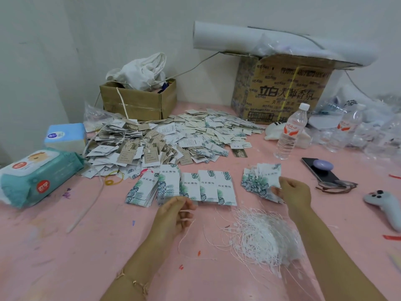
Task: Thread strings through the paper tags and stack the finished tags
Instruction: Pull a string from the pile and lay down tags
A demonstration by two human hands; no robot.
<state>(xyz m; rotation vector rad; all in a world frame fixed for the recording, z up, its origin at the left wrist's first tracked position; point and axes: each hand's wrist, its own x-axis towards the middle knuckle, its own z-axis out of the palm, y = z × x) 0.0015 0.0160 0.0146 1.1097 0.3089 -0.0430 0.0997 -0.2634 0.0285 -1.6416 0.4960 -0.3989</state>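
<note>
The left hand [176, 213] pinched a white string [188, 228]; the right hand [293, 192] gripped a leaf-printed tag [272, 178] near brown tags [150, 157] reading "HIGH END WORK CLOTHES".

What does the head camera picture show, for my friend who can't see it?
A person's left hand pinches a white string while the right hand holds a leaf-printed paper tag, over a pink table. Rows of tags lie just ahead, a tangle of strings lies nearer the person, and a big heap of tags sits behind.

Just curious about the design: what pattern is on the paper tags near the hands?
The paper tags show teal-green leaves on white; clearest in the head view.
</note>
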